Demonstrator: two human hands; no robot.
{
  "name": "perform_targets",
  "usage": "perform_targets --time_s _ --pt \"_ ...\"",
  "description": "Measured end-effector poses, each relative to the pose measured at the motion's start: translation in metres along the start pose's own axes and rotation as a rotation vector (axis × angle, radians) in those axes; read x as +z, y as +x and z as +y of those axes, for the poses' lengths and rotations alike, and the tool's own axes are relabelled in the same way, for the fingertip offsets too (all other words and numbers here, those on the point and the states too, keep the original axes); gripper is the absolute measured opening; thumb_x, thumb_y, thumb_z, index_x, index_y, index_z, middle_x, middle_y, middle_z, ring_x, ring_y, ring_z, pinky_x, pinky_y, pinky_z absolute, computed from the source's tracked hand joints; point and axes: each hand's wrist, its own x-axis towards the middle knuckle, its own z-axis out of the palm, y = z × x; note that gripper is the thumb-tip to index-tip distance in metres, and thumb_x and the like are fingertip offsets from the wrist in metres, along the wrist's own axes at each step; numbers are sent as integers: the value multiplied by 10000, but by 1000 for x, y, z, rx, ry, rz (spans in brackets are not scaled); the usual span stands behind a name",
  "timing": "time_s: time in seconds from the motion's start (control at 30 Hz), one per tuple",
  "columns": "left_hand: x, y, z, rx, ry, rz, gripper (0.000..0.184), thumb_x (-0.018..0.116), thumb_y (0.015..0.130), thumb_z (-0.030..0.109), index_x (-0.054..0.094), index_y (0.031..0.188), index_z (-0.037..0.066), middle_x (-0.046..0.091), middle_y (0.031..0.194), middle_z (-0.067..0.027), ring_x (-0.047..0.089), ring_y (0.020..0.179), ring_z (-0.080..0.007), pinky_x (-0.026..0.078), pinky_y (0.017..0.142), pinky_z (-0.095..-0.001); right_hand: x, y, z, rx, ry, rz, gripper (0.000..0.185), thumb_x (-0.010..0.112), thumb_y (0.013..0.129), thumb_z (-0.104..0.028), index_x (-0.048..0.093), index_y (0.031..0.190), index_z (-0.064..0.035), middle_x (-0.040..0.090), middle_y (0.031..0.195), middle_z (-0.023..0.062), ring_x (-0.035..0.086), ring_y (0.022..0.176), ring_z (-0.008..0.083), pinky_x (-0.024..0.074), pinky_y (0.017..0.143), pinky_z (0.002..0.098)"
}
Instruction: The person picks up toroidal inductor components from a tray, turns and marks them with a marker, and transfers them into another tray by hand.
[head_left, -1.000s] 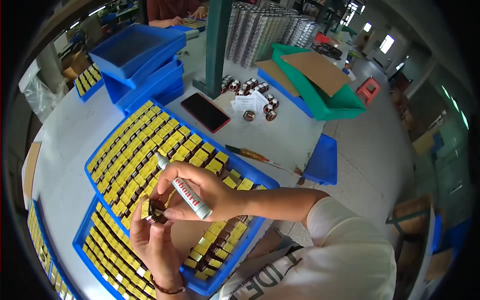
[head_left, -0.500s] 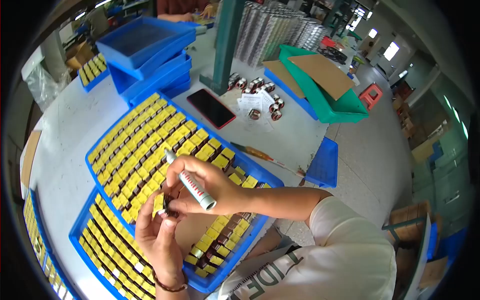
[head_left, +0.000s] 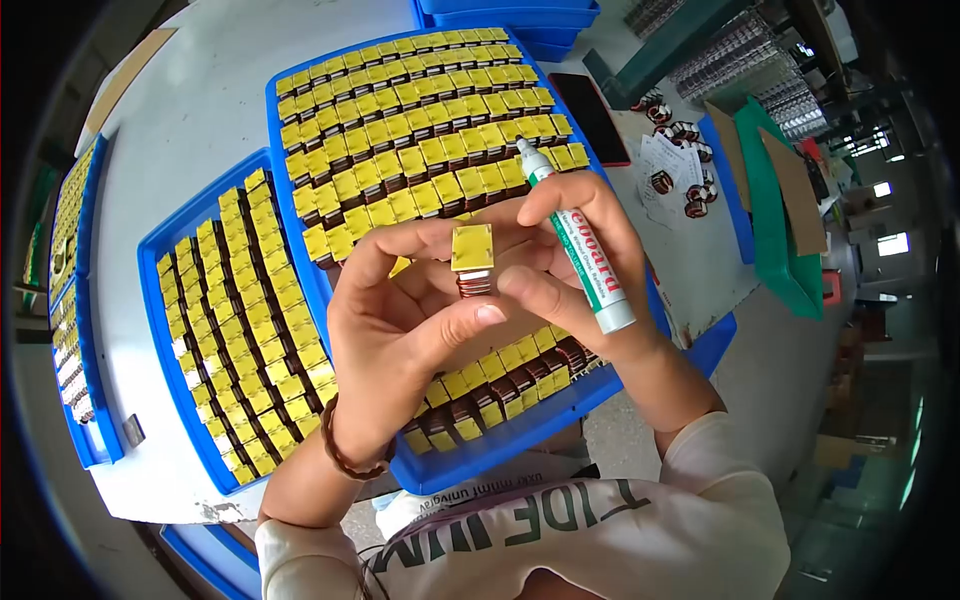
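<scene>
Nearest is the white shirt, dark lettering across its front, with both sleeved arms reaching forward from it. A dark bracelet circles the left wrist. The left hand has its fingers curled round a yellow-topped coil piece — its thumb lies against the wound lower part, its other fingers bend behind. The piece is held up between the two hands, above the blue tray, yellow plate on top and reddish-brown windings beneath.

The right hand grips a green-and-white marker, which slants with its narrow end pointing away. The right thumb comes up just beside the piece; whether it touches, I cannot tell.

Under the hands sits the blue tray, filled with rows of similar yellow-topped pieces, partly hidden by the hands. To its left is a second blue tray of the same pieces, and a third lies farther left.

Beyond the trays, a dark phone rests on the pale table — then paper slips with loose coils about them, a green bin with cardboard, and tall silvery stacks
</scene>
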Motion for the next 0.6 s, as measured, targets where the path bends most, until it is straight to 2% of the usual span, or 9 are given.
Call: perform_targets --time_s 0.17,0.3,0.33,0.47,0.6 --pt "-4 2 0 10 31 12 543 742 677 -25 483 1154 -8 583 1016 -132 596 777 -163 501 715 -239 0 0 2 106 52 23 408 710 708 30 453 1014 -50 594 922 96 608 834 176 499 716 252" --pt "-8 4 -5 197 138 -114 451 675 750 -20 479 1156 -17 579 993 -137 594 739 -160 500 675 -218 -5 1 11 135 208 1 417 710 707 33 463 1028 -62 615 970 110 613 827 168 499 711 243" --pt "-6 4 -4 199 134 -118 451 675 750 -20 479 1156 -17 579 993 -137 594 739 -160 500 675 -218 -6 1 9 132 203 2 417 710 707 33 463 1028 -62 615 970 110 613 827 168 499 711 243" --pt "3 0 9 -2 -124 -37 398 614 767 -82 500 1143 -20 572 919 -110 566 713 -115 474 650 -183 -7 -1 6 237 243 -33 409 702 707 42 468 1023 -73 628 964 111 613 815 159 498 711 239" --pt "3 -2 8 49 -43 -41 328 576 785 -72 522 1106 -29 582 908 -110 568 681 -109 472 628 -176 -6 0 6 228 318 -25 395 701 705 41 474 1007 -73 630 935 105 613 802 155 499 704 232"
